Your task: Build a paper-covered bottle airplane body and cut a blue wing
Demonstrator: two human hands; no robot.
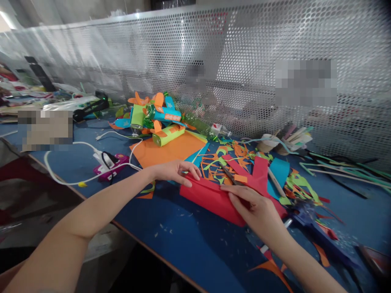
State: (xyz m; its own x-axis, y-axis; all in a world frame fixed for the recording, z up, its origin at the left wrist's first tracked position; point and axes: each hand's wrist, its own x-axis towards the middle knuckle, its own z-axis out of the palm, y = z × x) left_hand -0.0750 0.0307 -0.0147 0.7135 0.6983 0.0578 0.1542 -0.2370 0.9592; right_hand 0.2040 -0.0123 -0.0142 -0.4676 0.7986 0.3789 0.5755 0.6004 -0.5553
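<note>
A sheet of red paper lies curled into a long roll near the front of the blue table. My left hand grips its left end, with the thumb on the near side and the fingers over the top. At the right part of the roll, my right hand pinches the upper edge between thumb and fingers. Just behind the roll is a pair of scissors, partly covered by scraps. Another red paper piece lies beyond my right hand. To the right rests a blue glue gun.
Paper scraps litter the table behind the roll. Farther back, bottles wrapped in coloured paper stand by orange sheets. A magenta power strip with white cables sits left. A perforated metal panel bounds the back.
</note>
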